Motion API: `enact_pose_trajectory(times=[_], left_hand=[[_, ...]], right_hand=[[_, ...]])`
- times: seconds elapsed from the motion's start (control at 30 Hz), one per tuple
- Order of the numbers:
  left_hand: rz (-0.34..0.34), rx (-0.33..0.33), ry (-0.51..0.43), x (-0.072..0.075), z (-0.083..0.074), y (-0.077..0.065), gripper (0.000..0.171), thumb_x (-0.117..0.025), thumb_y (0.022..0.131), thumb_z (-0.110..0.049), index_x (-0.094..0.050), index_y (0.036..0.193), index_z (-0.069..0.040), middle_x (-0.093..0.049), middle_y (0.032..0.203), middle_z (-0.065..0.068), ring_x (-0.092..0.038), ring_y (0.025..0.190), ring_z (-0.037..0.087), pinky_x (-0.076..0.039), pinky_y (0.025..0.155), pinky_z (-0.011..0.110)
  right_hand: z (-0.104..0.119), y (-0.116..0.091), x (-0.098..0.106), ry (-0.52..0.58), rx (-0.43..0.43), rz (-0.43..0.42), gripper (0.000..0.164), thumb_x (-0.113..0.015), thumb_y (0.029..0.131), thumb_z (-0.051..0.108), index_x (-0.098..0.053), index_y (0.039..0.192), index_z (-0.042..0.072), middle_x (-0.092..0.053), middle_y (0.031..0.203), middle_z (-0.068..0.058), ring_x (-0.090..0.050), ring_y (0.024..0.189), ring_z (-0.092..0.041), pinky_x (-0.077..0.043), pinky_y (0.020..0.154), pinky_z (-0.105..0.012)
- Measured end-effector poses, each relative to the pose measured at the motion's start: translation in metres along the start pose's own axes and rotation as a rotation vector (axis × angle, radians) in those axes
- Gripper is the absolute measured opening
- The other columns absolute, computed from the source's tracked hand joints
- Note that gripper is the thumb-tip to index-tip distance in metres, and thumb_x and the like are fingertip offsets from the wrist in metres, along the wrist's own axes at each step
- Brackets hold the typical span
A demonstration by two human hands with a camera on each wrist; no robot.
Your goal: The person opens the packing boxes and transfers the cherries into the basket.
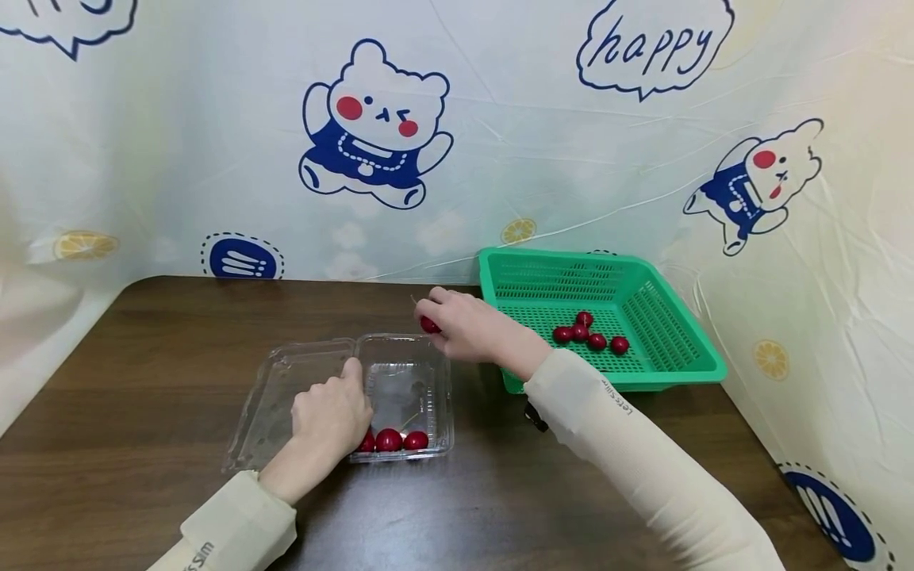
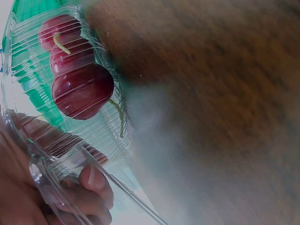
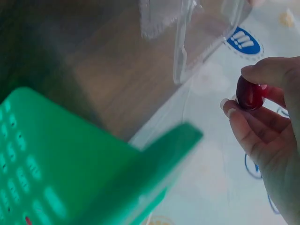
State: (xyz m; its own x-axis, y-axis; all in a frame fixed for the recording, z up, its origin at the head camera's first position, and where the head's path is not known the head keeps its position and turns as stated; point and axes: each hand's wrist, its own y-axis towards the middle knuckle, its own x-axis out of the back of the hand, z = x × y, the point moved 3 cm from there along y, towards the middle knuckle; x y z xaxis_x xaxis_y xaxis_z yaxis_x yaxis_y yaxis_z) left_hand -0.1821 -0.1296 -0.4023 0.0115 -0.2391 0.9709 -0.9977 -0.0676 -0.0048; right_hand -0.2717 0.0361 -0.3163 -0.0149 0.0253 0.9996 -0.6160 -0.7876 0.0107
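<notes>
My right hand (image 1: 464, 325) pinches a dark red cherry (image 3: 251, 93) between thumb and fingers, above the table and just off the far right corner of the clear plastic clamshell box (image 1: 446, 396). The box lies with its lid (image 1: 267, 396) folded out to the left. My left hand (image 1: 332, 412) holds the box at its hinge side, index finger stretched along the hinge. Its curled fingers (image 2: 96, 180) show through the plastic in the left wrist view. In the near end of the box sit three cherries (image 1: 389, 440) in a row, one partly behind the left hand.
A green perforated basket (image 1: 685, 349) stands at the back right of the brown wooden table (image 1: 500, 507), with several cherries (image 1: 581, 332) on its floor. A printed cloth (image 1: 500, 159) hangs behind the table and along its right side.
</notes>
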Motion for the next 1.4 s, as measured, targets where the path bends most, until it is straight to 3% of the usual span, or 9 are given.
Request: enact_pose_trajectory(times=[0.2,0.7,1.07,1.4], left_hand=[[-0.006,-0.008,0.0,0.001,0.0,-0.001,0.017,-0.05,0.09,-0.016,-0.041,0.093,-0.002,-0.063,0.069,0.023,-0.063,0.058,0.041,-0.044,0.048,0.049],[0.016,0.006,0.0,0.0,0.001,0.001,0.019,-0.051,0.092,-0.019,-0.042,0.093,-0.003,-0.063,0.07,0.022,-0.063,0.059,0.04,-0.044,0.049,0.047],[0.031,0.009,0.003,0.0,0.001,0.001,0.018,-0.05,0.092,-0.018,-0.041,0.094,-0.003,-0.063,0.07,0.022,-0.062,0.059,0.04,-0.043,0.049,0.047],[0.029,0.004,0.01,0.0,0.0,0.001,0.016,-0.049,0.092,-0.017,-0.04,0.092,-0.003,-0.061,0.068,0.021,-0.061,0.057,0.038,-0.043,0.047,0.046]], right_hand=[[-0.016,-0.007,0.01,0.017,-0.039,-0.033,0.028,-0.065,0.091,0.013,-0.061,0.119,0.01,-0.062,0.112,-0.01,-0.065,0.095,-0.023,-0.056,0.085,-0.034],[-0.062,-0.027,0.017,0.063,-0.24,-0.022,0.034,-0.067,0.091,0.014,-0.058,0.124,0.008,-0.06,0.12,-0.011,-0.061,0.106,-0.027,-0.054,0.091,-0.04],[-0.085,-0.039,0.019,0.067,-0.273,-0.033,0.028,-0.066,0.091,0.013,-0.059,0.118,0.007,-0.061,0.113,-0.011,-0.059,0.097,-0.026,-0.053,0.086,-0.04],[-0.104,-0.052,0.019,0.086,-0.317,-0.02,0.032,-0.066,0.091,0.014,-0.059,0.121,0.006,-0.062,0.116,-0.013,-0.059,0.1,-0.027,-0.052,0.089,-0.043]])
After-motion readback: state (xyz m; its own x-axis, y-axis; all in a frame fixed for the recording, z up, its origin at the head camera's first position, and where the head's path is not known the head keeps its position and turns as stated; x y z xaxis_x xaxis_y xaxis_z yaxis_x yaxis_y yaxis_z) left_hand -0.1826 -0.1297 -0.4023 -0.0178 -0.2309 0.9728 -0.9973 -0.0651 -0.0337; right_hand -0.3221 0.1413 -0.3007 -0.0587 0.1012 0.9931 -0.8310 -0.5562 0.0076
